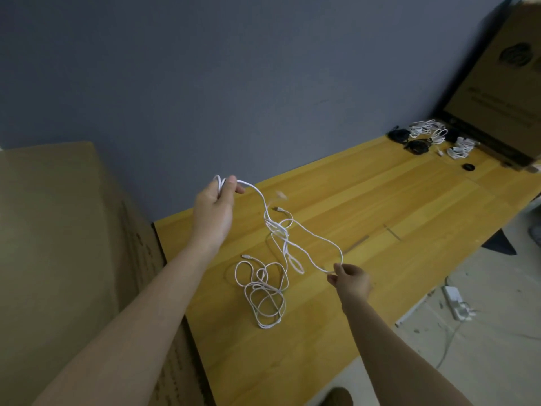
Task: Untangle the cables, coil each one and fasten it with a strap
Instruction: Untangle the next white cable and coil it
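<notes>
A tangle of white cables (276, 230) hangs in the air between my two hands, knotted near its middle. My left hand (215, 206) is raised above the wooden table (380, 200) and grips a small loop of the white cable. My right hand (349, 281) is lower and nearer, pinching another strand of the same tangle between thumb and fingers. The rest of the cable lies in loose loops (263, 297) on the table below, with a plug end (245, 256) showing beside them.
Coiled white cables (430, 130) and black cables (417, 146) lie at the table's far right end, next to a leaning cardboard box (503, 92). A small black ring (468, 167) lies near them. A large cardboard box (67, 244) stands at the left. A power strip (455, 301) lies on the floor.
</notes>
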A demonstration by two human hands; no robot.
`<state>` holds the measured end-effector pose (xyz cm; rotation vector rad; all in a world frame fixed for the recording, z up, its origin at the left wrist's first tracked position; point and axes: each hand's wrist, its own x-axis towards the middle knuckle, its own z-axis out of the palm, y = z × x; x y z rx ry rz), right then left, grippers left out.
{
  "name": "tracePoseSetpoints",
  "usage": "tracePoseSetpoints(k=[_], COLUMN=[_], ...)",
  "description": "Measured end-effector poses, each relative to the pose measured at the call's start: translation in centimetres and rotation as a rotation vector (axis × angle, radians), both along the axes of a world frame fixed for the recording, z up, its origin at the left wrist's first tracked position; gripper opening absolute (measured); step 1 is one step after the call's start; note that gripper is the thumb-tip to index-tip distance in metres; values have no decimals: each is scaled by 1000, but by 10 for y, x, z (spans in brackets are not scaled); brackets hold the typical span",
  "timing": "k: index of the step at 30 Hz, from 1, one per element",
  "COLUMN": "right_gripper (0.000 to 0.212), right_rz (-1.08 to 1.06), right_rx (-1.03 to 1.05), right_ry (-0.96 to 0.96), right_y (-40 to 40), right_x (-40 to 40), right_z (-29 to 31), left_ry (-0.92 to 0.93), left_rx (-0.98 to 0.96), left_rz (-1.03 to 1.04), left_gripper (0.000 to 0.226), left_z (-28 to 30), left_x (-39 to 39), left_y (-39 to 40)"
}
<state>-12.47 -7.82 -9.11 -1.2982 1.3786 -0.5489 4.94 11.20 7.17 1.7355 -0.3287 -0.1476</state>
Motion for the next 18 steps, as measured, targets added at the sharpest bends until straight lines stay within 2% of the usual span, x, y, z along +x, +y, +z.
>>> tracePoseSetpoints(k=[2,4,6,8,10,12,14,18], right_gripper=[16,30,39,37,34,37,41,18], right_rz=[5,41,156,313,493,711,846,844], right_rx=[41,97,2,-260,-419,-454,-520,-556], right_ry=[-124,-245,-167,-47,-156,-235,-166,-19], right_y=[-1,-2,1,13,34,58,72,74], right_x=[6,18,29,35,41,52,64,72], right_z=[12,23,35,52,69,82,80,58], left_ry=[-15,-19,-33,-42,-46,-46,-37,-51], left_rx=[15,40,101,125,128,129,116,120], left_rz=[-43,-137,-237,-296,-329,-346,-348,-322], left_gripper=[33,33,33,32,31,30,30,31], left_z=[1,3,3,3,2,3,3,1], left_x=[-3,-6,-13,-18,-20,-20,-20,-20], left_y=[0,-1,-3,-4,-6,-7,-7,-3])
